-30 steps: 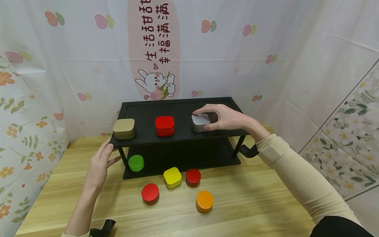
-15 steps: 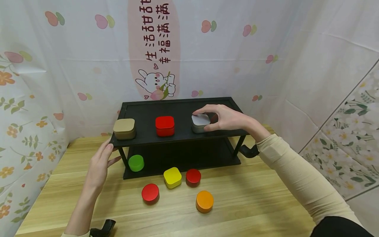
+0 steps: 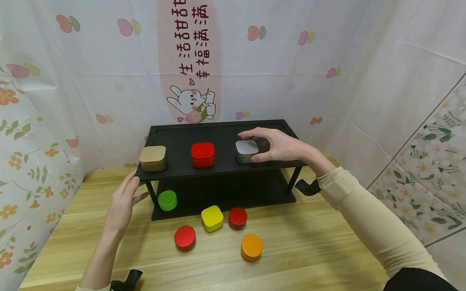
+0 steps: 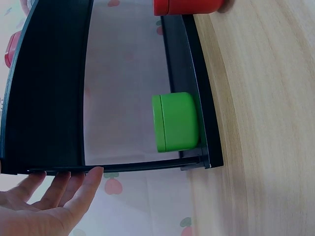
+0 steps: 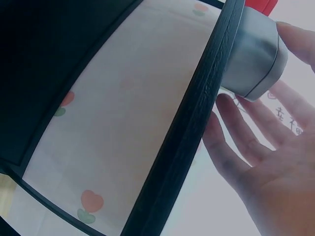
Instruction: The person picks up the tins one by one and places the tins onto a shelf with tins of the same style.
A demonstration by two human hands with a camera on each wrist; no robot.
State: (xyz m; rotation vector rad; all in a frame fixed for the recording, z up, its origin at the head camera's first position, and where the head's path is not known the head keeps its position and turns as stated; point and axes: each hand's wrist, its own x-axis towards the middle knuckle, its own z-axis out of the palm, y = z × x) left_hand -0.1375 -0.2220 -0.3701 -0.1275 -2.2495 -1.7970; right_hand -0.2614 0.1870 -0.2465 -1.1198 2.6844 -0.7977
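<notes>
A silver tin (image 3: 247, 151) with rounded corners sits on the right part of a black two-tier rack's (image 3: 218, 174) upper shelf. My right hand (image 3: 278, 144) is spread around its right side, the index finger lifted off the lid and the thumb at its front right corner. In the right wrist view the fingers (image 5: 263, 118) are spread loosely beside the silver tin (image 5: 256, 54). My left hand (image 3: 121, 202) touches the rack's left end; in the left wrist view its fingertips rest on the edge. A red tin (image 3: 202, 154) and a gold tin (image 3: 153, 158) also stand on the upper shelf.
On the lower shelf's left end is a green round tin (image 3: 167, 200). In front, on the wooden table (image 3: 309, 250), lie a yellow square tin (image 3: 212, 218), two red round tins (image 3: 185, 237) and an orange round tin (image 3: 251, 247). A printed curtain (image 3: 255, 72) hangs behind.
My right hand has loosened and shifted slightly right, its index finger coming away from the silver tin's lid. The tin stays where it was, and the left hand has not moved.
</notes>
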